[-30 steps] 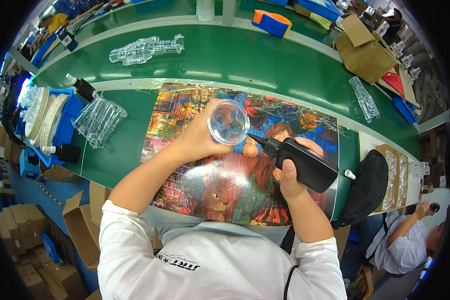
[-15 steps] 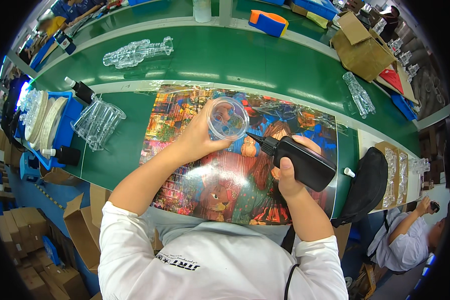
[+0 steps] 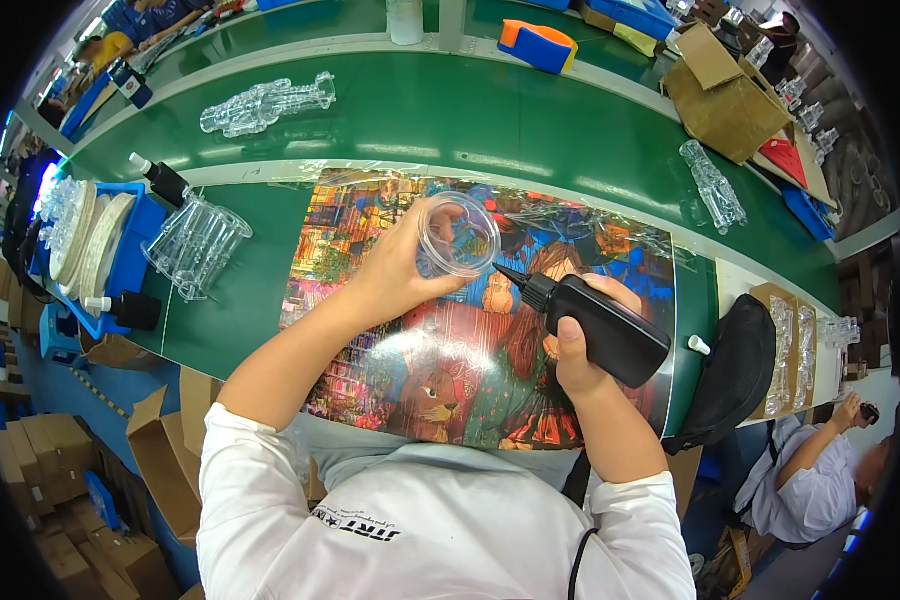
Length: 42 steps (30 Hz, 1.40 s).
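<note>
My left hand (image 3: 402, 262) is wrapped round a clear round plastic part (image 3: 460, 268), cup-like with its circular rim facing up; fingers show through its wall. My right hand (image 3: 588, 365) grips a black squeeze bottle (image 3: 615, 332), tilted so that its thin pointed nozzle comes up to the right side of the rim. Whether the tip touches cannot be made out, and no liquid shows. Both hands are above a colourful printed sheet (image 3: 440, 392) lying on the green bench. A small white cap (image 3: 699, 345) lies right of the sheet.
Clear plastic assemblies (image 3: 268, 106) lie on the green belt (image 3: 410, 115) beyond the bench. To the left are a clear part (image 3: 198, 248), black bottles (image 3: 136, 311) and a blue bin (image 3: 120, 250). A black pouch (image 3: 735, 370) and boxed clear parts (image 3: 790, 350) sit right.
The clear part in my left hand has turned and tilted slightly. On the far belt, the clear assemblies have shifted a little to the left. The bottle has barely moved.
</note>
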Available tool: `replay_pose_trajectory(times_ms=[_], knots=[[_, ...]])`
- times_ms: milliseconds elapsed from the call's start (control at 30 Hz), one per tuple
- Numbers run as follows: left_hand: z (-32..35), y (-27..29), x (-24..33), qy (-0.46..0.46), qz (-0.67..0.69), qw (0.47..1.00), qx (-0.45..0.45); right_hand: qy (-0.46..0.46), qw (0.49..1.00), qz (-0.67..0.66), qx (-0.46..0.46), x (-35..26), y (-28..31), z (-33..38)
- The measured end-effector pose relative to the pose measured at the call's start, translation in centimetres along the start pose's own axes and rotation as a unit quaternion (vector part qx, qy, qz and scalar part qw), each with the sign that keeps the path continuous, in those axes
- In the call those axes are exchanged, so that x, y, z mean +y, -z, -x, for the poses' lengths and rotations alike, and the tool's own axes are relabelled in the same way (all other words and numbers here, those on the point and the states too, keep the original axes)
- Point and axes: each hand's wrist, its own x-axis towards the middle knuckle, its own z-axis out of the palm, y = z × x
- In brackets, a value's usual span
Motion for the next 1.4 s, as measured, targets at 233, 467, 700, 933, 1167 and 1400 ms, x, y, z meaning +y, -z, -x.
replay_pose_trajectory(times_ms=[233,467,700,933,1167,1400], knots=[[0.0,-0.03,-0.17,-0.002,-0.013,1.0,0.013,0.015,0.998,0.064,-0.018,0.59,0.23,0.74],[0.0,0.09,0.11,0.017,-0.014,1.0,0.0,0.025,0.996,0.089,-0.012,0.76,0.26,0.76],[0.0,0.04,-0.01,0.003,-0.023,1.0,0.012,0.013,0.998,0.053,-0.013,0.51,0.1,0.72],[0.1,-0.03,0.22,0.026,-0.007,1.0,0.01,0.015,0.998,0.058,-0.018,0.36,0.02,0.57],[0.16,-0.34,0.02,0.044,0.026,0.999,0.01,0.052,0.998,0.031,-0.006,0.46,-0.09,0.39],[0.12,-0.31,-0.16,-0.044,-0.044,0.998,0.024,0.049,0.999,0.014,0.0,0.46,-0.18,0.38]])
